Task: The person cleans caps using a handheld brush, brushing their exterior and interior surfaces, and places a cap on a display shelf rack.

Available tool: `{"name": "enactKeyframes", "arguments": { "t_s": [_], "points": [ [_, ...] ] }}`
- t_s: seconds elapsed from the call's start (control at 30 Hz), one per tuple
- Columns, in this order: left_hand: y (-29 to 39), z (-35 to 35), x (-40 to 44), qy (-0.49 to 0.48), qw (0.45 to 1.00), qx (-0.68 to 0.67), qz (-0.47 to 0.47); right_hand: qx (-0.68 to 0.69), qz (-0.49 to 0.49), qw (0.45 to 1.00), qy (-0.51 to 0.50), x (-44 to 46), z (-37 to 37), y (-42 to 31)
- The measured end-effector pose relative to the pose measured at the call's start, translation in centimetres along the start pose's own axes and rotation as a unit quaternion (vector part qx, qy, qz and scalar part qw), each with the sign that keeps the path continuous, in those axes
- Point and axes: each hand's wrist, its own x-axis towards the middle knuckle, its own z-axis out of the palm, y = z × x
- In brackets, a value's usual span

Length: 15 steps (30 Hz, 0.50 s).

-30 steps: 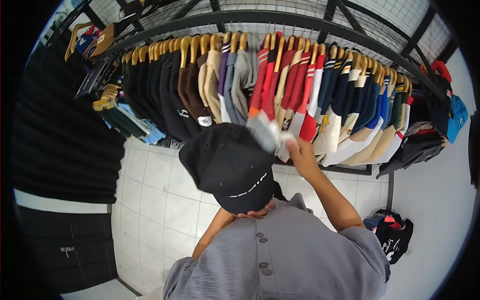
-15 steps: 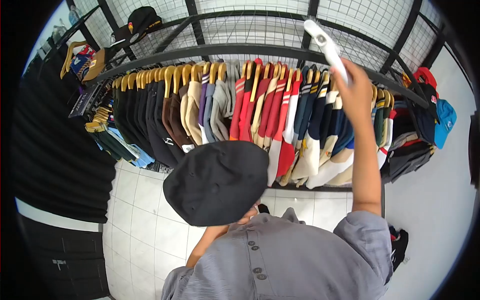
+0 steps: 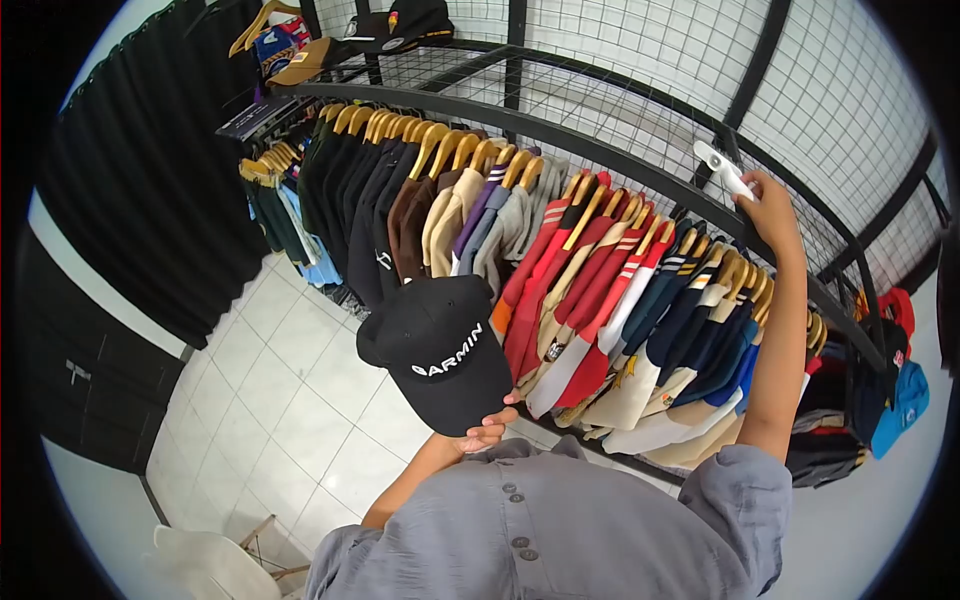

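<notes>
My left hand (image 3: 486, 428) grips the brim of a black cap (image 3: 440, 350) with white lettering on its front, held in front of my chest. Raised at the right, my right hand (image 3: 770, 208) is closed round the lower end of a white handheld device (image 3: 722, 168). The device is over the black metal rail and wire mesh above the hanging jackets. Part of its lower end is hidden by my fingers.
A long rack of jackets (image 3: 590, 300) on wooden hangers runs across the view below a black rail (image 3: 600, 158). Caps (image 3: 425, 22) sit on the upper shelf. A blue cap (image 3: 900, 410) hangs at the right. A white chair (image 3: 210, 560) stands at the lower left.
My right hand has risen from beside the cap to the rail with the white device. The black cap has tilted so its lettering shows again. The view has turned.
</notes>
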Motion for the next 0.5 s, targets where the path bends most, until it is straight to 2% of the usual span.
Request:
{"name": "enactKeyframes", "arguments": {
  "t_s": [0.03, 0.1, 0.13, 0.17, 0.23, 0.27, 0.3, 0.33, 0.37, 0.4, 0.43, 0.47, 0.5],
  "points": [
    [-0.3, 0.5, 0.1, 0.021, 0.999, -0.007, 0.027, 0.002, -0.005, 1.0, -0.002, -0.3, -0.1, -0.2],
    [-0.2, 1.3, 0.4, 0.052, 0.998, 0.01, 0.04, -0.014, -0.071, 0.995, 0.072, -0.8, 0.3, -0.7],
    [-0.1, 1.7, 0.4, 0.085, 0.995, 0.023, 0.046, -0.121, -0.211, 0.943, 0.228, -1.1, 1.0, -0.9],
    [0.0, 2.2, 0.3, 0.087, 0.995, 0.021, 0.055, -0.115, -0.217, 0.943, 0.224, -1.8, 1.7, -2.2],
    [0.7, 2.9, 0.8, 0.089, 0.993, 0.076, 0.035, 0.013, -0.2, 0.908, 0.368, -4.2, 3.3, -6.9],
    [0.8, 3.2, 1.3, 0.084, 0.993, 0.072, 0.044, 0.175, -0.124, 0.922, 0.321, -6.5, 5.9, -8.5],
    [1.1, 3.6, 1.7, 0.078, 0.992, 0.098, 0.024, 0.165, -0.228, 0.91, 0.304, -8.5, 7.6, -10.2],
    [1.6, 4.0, 2.0, 0.073, 0.989, 0.126, 0.001, 0.18, -0.26, 0.927, 0.203, -10.6, 9.9, -11.4],
    [1.9, 4.2, 2.4, 0.073, 0.989, 0.127, 0.0, 0.21, -0.238, 0.944, 0.087, -12.6, 11.7, -13.2],
    [2.3, 4.4, 2.8, 0.008, 0.994, 0.099, -0.041, 0.222, -0.162, 0.958, -0.085, -14.1, 12.8, -15.0],
    [2.7, 4.5, 3.2, -0.056, 0.992, 0.075, -0.086, 0.293, -0.146, 0.933, -0.15, -15.1, 15.5, -15.7],
    [2.9, 4.6, 3.6, -0.096, 0.988, 0.054, -0.108, 0.423, -0.107, 0.87, -0.229, -15.9, 18.6, -16.1],
    [3.4, 4.7, 3.6, -0.114, 0.987, 0.046, -0.105, 0.525, -0.056, 0.777, -0.341, -16.7, 22.2, -16.0]
  ]
}}
